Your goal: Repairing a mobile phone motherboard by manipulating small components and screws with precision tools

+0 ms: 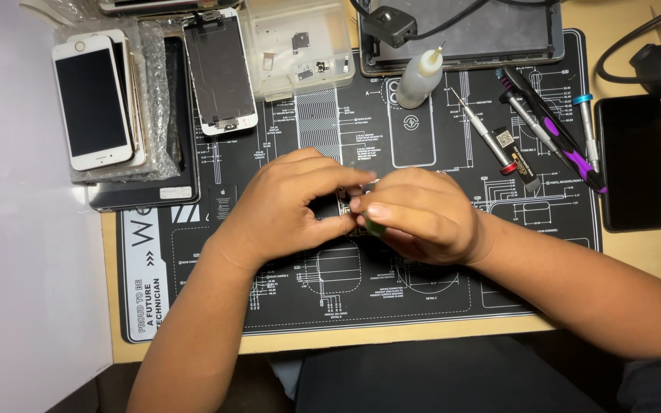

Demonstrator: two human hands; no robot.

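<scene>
A wooden desk (636,252) carries a black repair mat (284,298) with white diagrams, its front half bare; white sheet (17,268) at the left edge; bagged white phones (93,99) top left; black phone (635,162) right; screwdrivers (533,126); squeeze bottle (418,76); left hand (281,210) and right hand (422,214) pinch a small part (346,208) mid-mat, mostly hidden.

Up-left of my grip I see a white phone (92,101) with a dark screen on bubble wrap (158,92); far right lies a black phone (635,162).
</scene>
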